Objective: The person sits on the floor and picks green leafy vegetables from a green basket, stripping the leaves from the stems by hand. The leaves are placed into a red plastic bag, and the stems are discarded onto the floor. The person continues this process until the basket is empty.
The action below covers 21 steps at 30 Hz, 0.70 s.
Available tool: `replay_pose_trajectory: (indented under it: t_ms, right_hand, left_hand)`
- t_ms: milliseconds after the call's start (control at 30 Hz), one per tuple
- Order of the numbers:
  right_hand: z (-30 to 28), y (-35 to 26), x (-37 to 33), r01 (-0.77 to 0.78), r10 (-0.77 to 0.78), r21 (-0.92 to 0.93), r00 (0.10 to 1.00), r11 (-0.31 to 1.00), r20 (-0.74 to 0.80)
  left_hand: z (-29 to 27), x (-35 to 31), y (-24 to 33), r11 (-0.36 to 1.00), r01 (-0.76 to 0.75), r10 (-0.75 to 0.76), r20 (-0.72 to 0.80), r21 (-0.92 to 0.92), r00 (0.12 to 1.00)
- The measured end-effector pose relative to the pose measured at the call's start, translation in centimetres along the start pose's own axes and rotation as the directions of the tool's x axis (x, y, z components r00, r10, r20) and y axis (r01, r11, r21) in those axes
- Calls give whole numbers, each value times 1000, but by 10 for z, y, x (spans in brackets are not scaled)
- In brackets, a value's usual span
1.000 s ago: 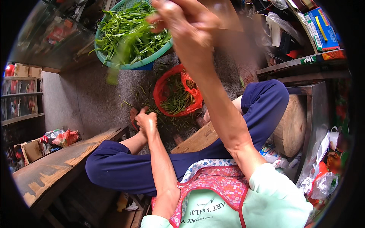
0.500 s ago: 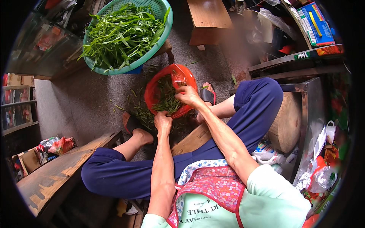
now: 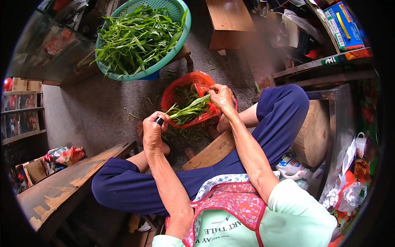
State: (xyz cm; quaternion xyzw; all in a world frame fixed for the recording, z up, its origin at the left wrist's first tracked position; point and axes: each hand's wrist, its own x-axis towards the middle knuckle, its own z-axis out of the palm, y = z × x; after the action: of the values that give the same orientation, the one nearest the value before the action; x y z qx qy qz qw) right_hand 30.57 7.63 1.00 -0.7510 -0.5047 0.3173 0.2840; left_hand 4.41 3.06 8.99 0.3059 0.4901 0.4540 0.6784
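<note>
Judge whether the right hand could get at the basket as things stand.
Probably yes: nothing seems to stand between the right hand and the basket, though that hand seems to be pinching a stalk.

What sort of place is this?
Perhaps a small shop or storeroom: stocked shelves at left, a blue box at upper right, and crumpled plastic at lower right.

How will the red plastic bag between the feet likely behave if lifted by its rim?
The red plastic bag will probably sag and fold: its wall looks thin and creased. It may feel light for its size, since loose green plant pieces are the only load visible. Lifting one side could spill some, as its mouth gapes open.
</note>
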Motion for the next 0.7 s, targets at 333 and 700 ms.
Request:
replay_pose_trajectory:
  t_ms: [333,700]
  right_hand:
    - [-7,-86,-35,-207,-412,699,681,684,605]
    - [-14,-120,-40,284,-413,321,775,904,477]
  left_hand:
    - [38,-6,13,957,-86,135,-162,275,978]
    - [36,-10,5,576,-245,383,7,780,924]
